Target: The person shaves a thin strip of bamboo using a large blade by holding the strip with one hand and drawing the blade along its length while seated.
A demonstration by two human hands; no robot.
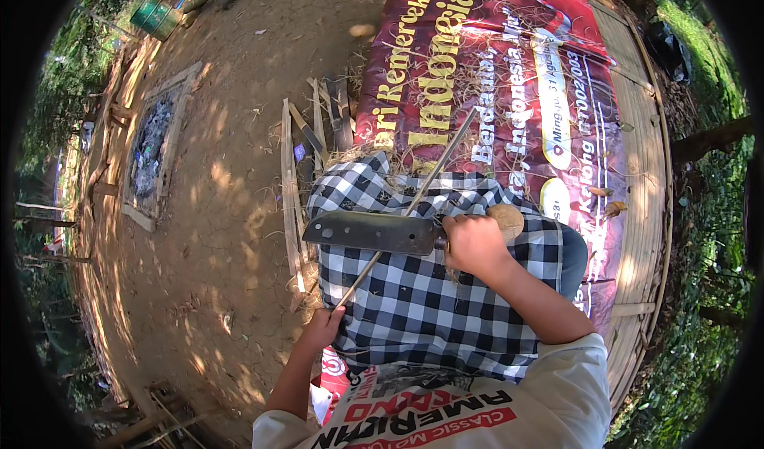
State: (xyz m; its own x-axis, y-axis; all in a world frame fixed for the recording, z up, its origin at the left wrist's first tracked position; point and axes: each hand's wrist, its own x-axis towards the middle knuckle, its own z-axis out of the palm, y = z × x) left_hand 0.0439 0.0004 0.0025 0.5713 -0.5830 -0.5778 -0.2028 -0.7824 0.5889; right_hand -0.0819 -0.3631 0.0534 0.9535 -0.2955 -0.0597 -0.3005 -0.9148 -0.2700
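My right hand (475, 244) is closed around the handle of a broad, dark-bladed machete (362, 232), whose round wooden butt (506, 221) sticks out behind the fist. The blade lies level over my lap and points left. My left hand (322, 327) grips the near end of a long, thin bamboo strip (436, 170). That strip slants away to the upper right and passes beneath the blade; whether the edge touches it I cannot tell. Under both, a black-and-white checkered cloth (430, 306) covers my legs.
Split bamboo pieces (290, 186) lie just left of my lap. A dark red printed banner (509, 75), littered with thin shavings, covers part of a bamboo platform (641, 210). On the dirt ground at left is a framed rectangular pit (189, 83); a green can (155, 17) stands farther back.
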